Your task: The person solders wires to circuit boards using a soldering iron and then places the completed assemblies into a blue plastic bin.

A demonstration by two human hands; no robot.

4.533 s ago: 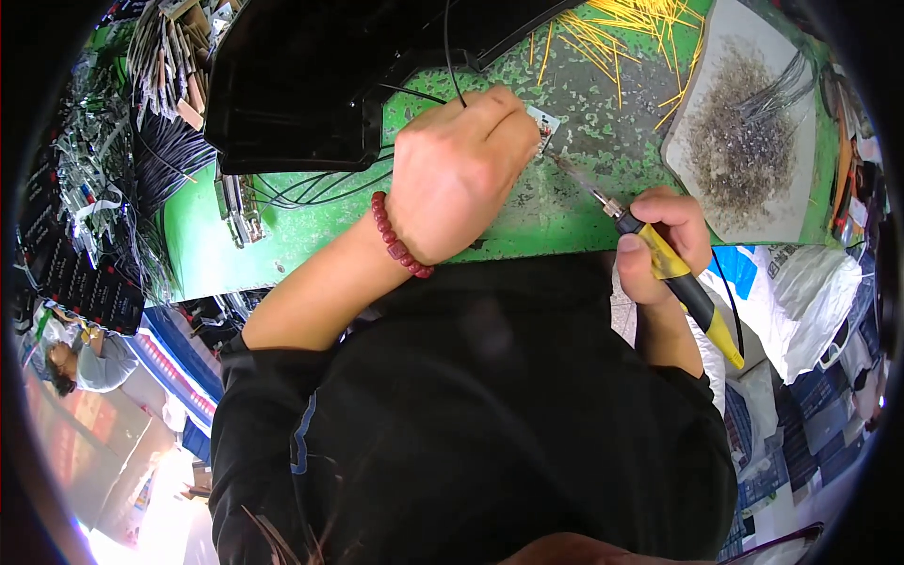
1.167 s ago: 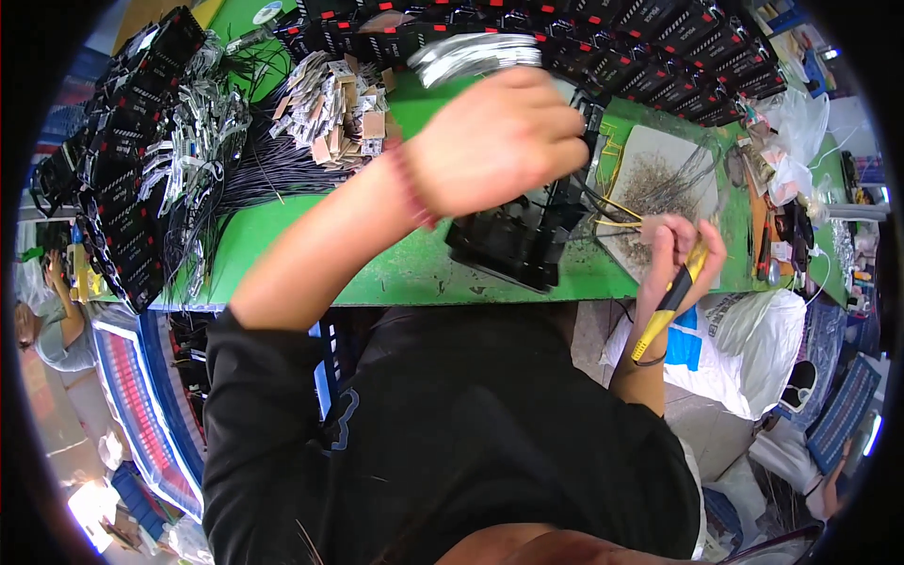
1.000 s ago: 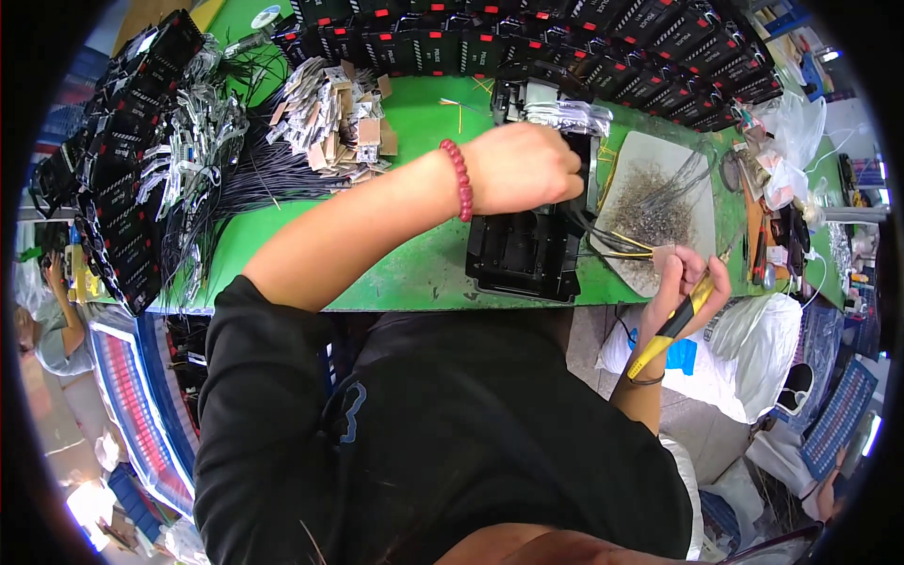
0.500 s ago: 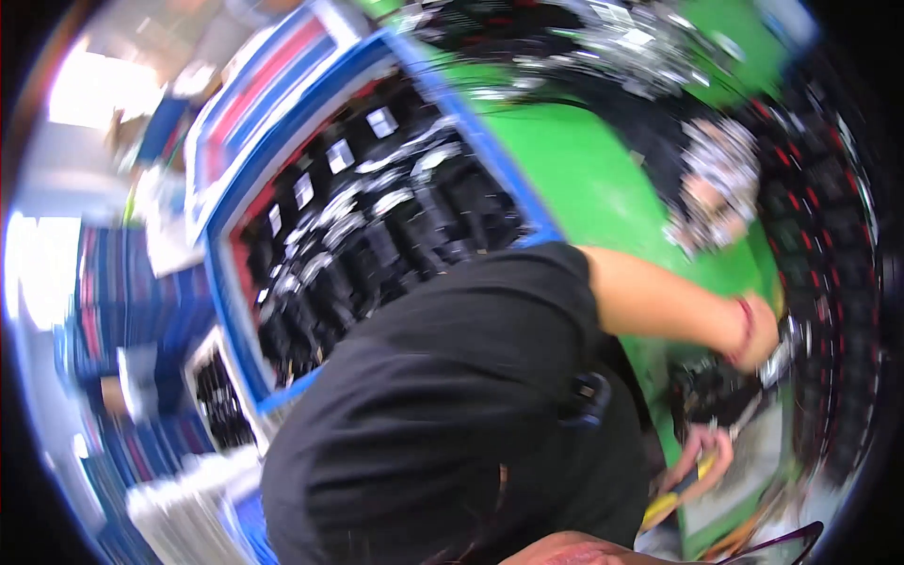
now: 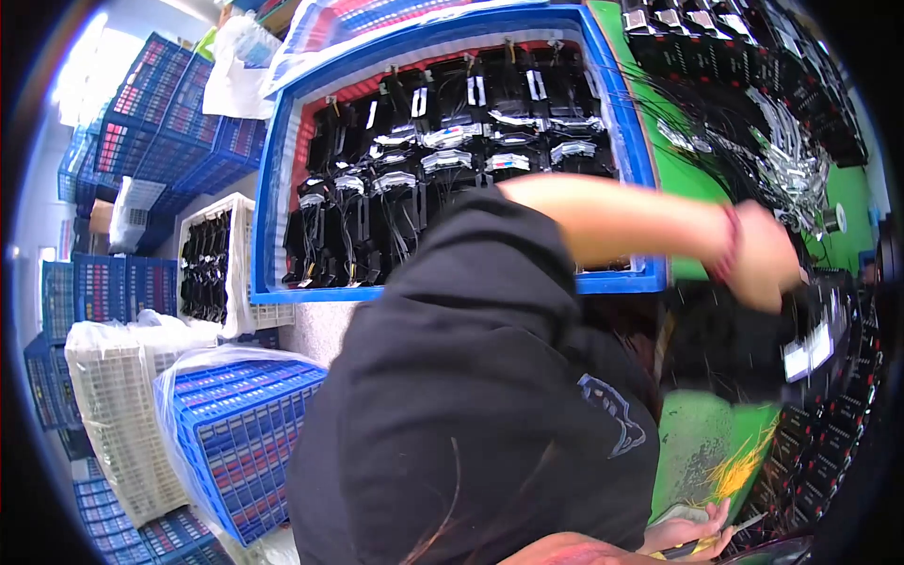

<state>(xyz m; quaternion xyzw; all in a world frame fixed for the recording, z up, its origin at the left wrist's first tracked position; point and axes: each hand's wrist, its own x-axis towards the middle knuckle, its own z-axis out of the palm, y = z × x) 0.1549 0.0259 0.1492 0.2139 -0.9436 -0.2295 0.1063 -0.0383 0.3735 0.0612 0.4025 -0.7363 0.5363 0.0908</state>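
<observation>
My left hand (image 5: 761,259) reaches out to the right, a red band round its wrist, its fingers curled down at the upper edge of a flat black part (image 5: 720,344). Part and hand are both smeared by motion, and the fingertips are partly hidden. A shiny white patch (image 5: 810,353) shows at the part's right side. Low in the view, my right hand (image 5: 692,535) is closed around a yellow-handled tool (image 5: 695,547) with a thin metal tip pointing right. Yellow wires (image 5: 739,468) lie in a loose bunch on the green work surface (image 5: 692,428) between the hands.
A large blue crate (image 5: 650,179) with rows of black parts and cables stands beyond my left arm. More black parts are stacked along the right edge (image 5: 815,447) and top right (image 5: 744,61). Silvery cable ends (image 5: 791,155) lie between. Blue crates (image 5: 235,414) and a white crate (image 5: 247,273) stand left.
The view has swung round, so the crate now sits higher and squarer. My left hand has left a silvery piece and is now at the black part. My right hand still grips the yellow-handled tool.
</observation>
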